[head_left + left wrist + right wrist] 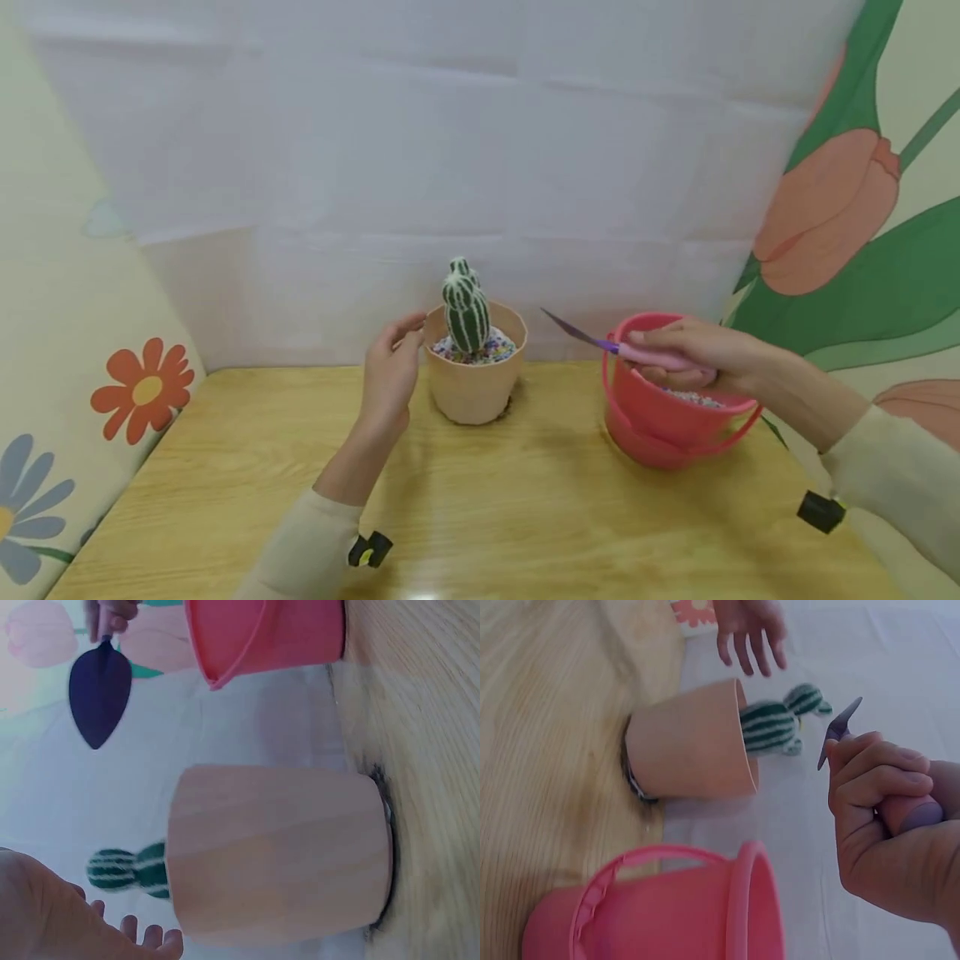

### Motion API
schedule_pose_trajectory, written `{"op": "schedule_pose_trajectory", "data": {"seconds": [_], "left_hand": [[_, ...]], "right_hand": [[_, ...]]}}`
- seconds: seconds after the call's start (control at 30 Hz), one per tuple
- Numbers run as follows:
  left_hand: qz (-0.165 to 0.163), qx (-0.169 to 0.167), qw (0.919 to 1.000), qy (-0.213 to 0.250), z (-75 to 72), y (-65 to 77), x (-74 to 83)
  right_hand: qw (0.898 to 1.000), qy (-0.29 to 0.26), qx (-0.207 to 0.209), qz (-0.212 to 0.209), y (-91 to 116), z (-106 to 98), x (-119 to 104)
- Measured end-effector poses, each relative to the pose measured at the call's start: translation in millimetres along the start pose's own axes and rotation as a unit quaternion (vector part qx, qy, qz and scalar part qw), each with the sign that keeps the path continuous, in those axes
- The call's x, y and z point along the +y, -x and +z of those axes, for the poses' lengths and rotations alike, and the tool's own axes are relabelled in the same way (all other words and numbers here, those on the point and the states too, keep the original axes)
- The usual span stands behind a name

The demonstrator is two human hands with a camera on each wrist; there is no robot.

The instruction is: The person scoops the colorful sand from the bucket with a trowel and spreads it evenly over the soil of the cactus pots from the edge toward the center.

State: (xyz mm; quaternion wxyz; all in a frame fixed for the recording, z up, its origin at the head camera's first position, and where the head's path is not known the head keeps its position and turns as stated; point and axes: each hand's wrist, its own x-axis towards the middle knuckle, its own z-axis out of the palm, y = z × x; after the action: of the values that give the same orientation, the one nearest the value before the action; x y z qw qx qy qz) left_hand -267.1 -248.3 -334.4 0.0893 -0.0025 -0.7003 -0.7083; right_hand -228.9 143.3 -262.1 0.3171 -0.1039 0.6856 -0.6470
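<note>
Spreading across the foreground, a wood-grain worktop (480, 500) carries a red bucket (660, 437) of speckled granules (699, 399) and, left of it, a peach flowerpot (474, 387) holding a striped cactus (468, 321). The left hand (390, 375), fingers loosely extended, is beside the flowerpot; the right hand (716, 348) grips a trowel (100, 694) over the bucket. The trowel looks light and rigid, best held by its pink handle (667, 359).
</note>
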Motion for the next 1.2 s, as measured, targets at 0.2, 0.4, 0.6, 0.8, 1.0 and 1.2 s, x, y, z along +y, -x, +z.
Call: {"op": "schedule_pose_trajectory", "data": {"seconds": [0.2, 0.4, 0.6, 0.8, 1.0, 1.2], "left_hand": [[0.071, -0.037, 0.9968, -0.004, 25.1, 32.4, 4.8], [0.125, -0.134, 0.9825, -0.030, 78.7, 57.2, -8.8], [0.047, -0.222, 0.9738, -0.014, 140.7, 68.8, -11.3], [-0.099, -0.243, 0.9619, 0.079, 192.9, 72.6, -15.5], [-0.203, -0.164, 0.9445, 0.199, 225.0, 75.1, -20.0], [-0.226, -0.138, 0.9183, 0.294, 238.1, 77.3, -20.4]], "right_hand": [[0.994, 0.062, 0.088, 0.005, 33.9, -32.9, 9.4], [0.964, 0.171, 0.205, -0.005, 60.7, -64.6, 18.5], [0.925, 0.295, 0.241, -0.012, 80.9, -92.4, 8.1], [0.876, 0.422, 0.233, -0.010, 80.6, -105.5, 5.4], [0.775, 0.596, 0.203, -0.054, 53.8, -97.3, 17.2], [0.683, 0.691, 0.231, -0.055, 30.4, -87.8, 29.4]]}}
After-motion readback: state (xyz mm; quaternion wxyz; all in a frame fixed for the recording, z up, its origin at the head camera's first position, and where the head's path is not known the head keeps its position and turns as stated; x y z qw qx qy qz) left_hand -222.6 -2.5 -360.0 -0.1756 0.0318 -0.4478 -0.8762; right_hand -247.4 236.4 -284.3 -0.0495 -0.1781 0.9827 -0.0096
